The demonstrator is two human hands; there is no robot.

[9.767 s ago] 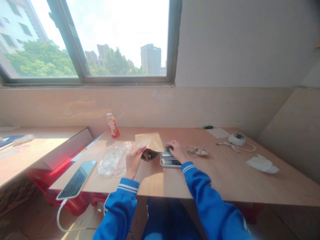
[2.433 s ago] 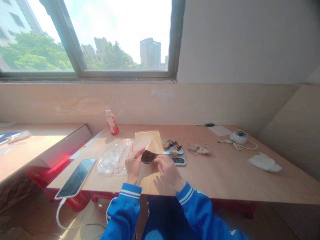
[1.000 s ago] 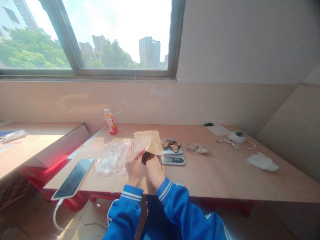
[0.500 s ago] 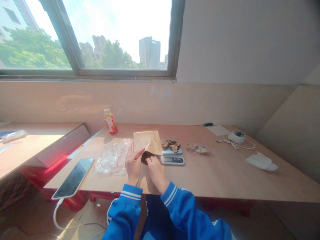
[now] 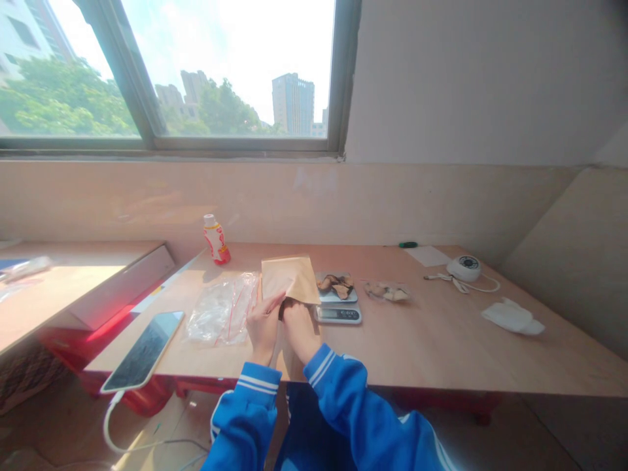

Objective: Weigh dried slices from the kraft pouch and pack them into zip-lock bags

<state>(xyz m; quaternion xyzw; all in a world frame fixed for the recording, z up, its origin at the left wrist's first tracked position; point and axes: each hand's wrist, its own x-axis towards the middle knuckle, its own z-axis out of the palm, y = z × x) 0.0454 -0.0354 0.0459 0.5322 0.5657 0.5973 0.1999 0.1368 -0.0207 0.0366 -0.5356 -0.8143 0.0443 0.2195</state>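
A brown kraft paper bag lies on the table with its open mouth toward me. My left hand grips the left side of that mouth, fingers along the paper. Into the dark opening reaches my right hand; its fingers are hidden inside, so what they hold does not show. Just right of the bag is a digital kitchen scale, and brown dried slices in clear plastic rest on its platform. Beside the scale lies a clear packet of paler dried pieces.
Clear zip bags lie left of the paper bag. A phone on a cable overhangs the front left edge. A drink bottle stands behind. Toward the right are a white dome camera and a crumpled white wrapper.
My right hand has moved slightly left and deeper into the paper bag's mouth, covering more of the dark opening. My left hand and the bag have barely moved.
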